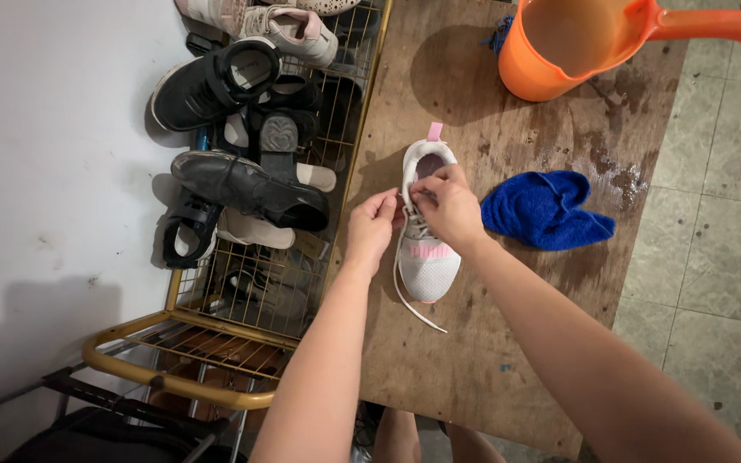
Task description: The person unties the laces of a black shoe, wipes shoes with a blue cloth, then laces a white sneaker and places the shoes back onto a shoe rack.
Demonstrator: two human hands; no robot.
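A small white sneaker point(429, 264) with pink trim and a pink heel tab lies on a worn wooden table point(508, 343), toe pointing toward me. My left hand point(372, 227) pinches a white shoelace at the left side of the shoe's tongue. Over the top of the shoe, my right hand point(449, 204) has its fingers closed on the laces near the eyelets. A loose end of the shoelace point(411, 307) trails along the shoe's left side onto the table.
A blue cloth point(546, 210) lies crumpled right of the shoe. An orange plastic dipper point(576, 43) with murky water stands at the table's far edge. A gold wire shoe rack point(250, 283) holding several shoes stands on the left against a white wall. Tiled floor shows on the right.
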